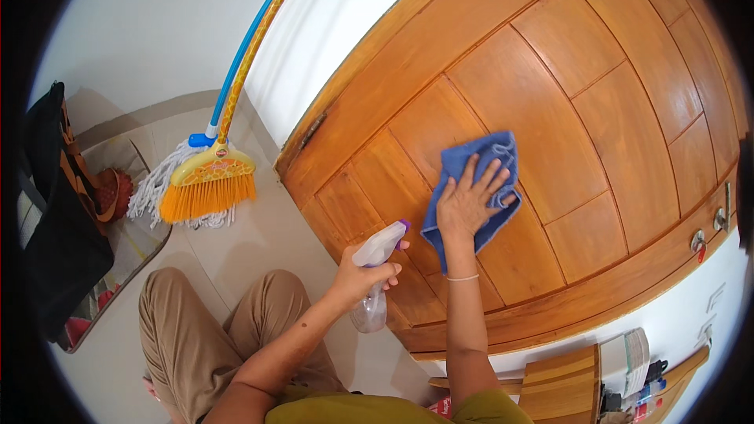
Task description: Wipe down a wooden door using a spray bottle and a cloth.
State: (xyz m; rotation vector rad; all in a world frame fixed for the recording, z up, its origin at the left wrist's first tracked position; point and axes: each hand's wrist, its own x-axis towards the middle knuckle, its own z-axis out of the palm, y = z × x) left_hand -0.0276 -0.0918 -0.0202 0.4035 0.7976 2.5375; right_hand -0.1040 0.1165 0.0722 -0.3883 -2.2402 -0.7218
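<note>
My right hand (470, 202) lies flat, fingers spread, over a blue cloth (479, 159) and presses it against the panelled wooden door (518, 78). The cloth is rumpled, with its lower corner hanging below my wrist. In front of the door's lower part, my left hand (363, 275) is wrapped round the neck of a clear spray bottle (369, 312) with a white and purple trigger head. The bottle's nozzle points up toward the door, below and left of the cloth.
A yellow broom (208, 180) and a white string mop (157, 188) lean in the corner on the left. Beside them, a black bag (67, 243) stands by a mat. The door's handle and key (699, 243) are at the right. A wooden shelf (561, 385) holds small items.
</note>
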